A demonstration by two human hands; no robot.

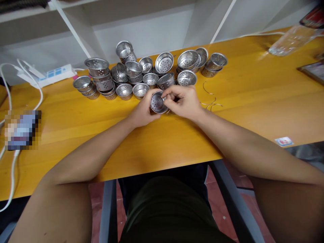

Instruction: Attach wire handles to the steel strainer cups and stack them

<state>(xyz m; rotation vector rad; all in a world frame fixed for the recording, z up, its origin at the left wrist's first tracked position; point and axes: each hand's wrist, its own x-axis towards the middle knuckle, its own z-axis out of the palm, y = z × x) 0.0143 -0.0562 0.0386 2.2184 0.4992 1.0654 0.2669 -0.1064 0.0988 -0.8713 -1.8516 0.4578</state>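
My left hand (143, 109) is wrapped round a small perforated metal cup (157, 103), its open mouth tilted toward me. At the cup's right rim, the thumb and forefinger of my right hand (182, 101) are pinched together; what they grip, if anything, is hidden. Just behind both hands stand several similar perforated cups, among them an upright cup (187, 78) and a stack (97, 69) at the left. Several thin curved wires (211, 106) lie on the table to the right of my right hand.
The yellow table (253, 108) ends at a shelf unit (141, 30) behind. On the left are a white power strip (57, 75), cables and a phone (24, 130). A clear plastic bottle (291, 40) lies at the back right; a small sticker (284, 141) sits near the front edge.
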